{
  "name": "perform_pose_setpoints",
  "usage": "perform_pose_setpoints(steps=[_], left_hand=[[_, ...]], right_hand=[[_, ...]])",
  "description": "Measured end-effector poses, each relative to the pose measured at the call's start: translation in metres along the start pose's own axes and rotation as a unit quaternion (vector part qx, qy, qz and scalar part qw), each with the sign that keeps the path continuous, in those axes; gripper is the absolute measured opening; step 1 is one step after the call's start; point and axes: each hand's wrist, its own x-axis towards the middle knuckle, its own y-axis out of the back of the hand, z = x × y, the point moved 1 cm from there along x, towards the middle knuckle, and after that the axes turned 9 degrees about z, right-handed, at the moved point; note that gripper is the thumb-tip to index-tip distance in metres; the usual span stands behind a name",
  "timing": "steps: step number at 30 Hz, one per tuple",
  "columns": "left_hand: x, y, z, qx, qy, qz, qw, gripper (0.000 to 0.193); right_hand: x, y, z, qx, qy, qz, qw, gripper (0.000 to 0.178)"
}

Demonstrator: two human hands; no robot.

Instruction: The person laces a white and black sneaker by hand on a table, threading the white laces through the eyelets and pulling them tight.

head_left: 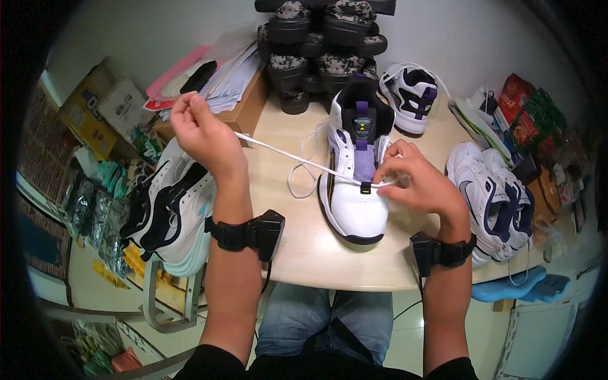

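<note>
A white sneaker (358, 209) with black trim and a purple tongue stands upright on the table, its toe toward me. Across its lower eyelets runs a white shoelace (294, 156), passing by a small black loop on the tongue. My left hand (206, 133), raised to the left of the shoe, is closed on the lace and draws it out in a taut line. At the shoe's right side my right hand (415, 180) pinches the lace close to the lowest eyelets. A loose stretch of lace curls on the table left of the shoe.
A matching sneaker (411, 98) stands behind, to the right. White sneakers (484, 196) sit at the right edge, and another pair (174, 215) at the left. Camouflage shoes (323, 50) are stacked at the back, beside a cardboard box (250, 111) under papers.
</note>
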Motion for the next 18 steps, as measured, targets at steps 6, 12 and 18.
perform_pose_setpoints(steps=[6, 12, 18], left_hand=[[-0.034, -0.009, 0.014, 0.198, 0.142, -0.582, 0.776, 0.020], [-0.077, -0.009, 0.028, 0.213, 0.081, -0.770, 0.596, 0.018], [-0.071, -0.012, 0.035, 0.136, 0.074, -0.751, 0.642, 0.014]], right_hand=[[0.000, 0.006, 0.003, 0.031, -0.011, -0.016, 0.999, 0.022], [0.001, 0.003, 0.006, 0.057, -0.001, -0.023, 0.998, 0.023], [0.001, 0.003, 0.008, 0.055, 0.001, -0.019, 0.998, 0.022]])
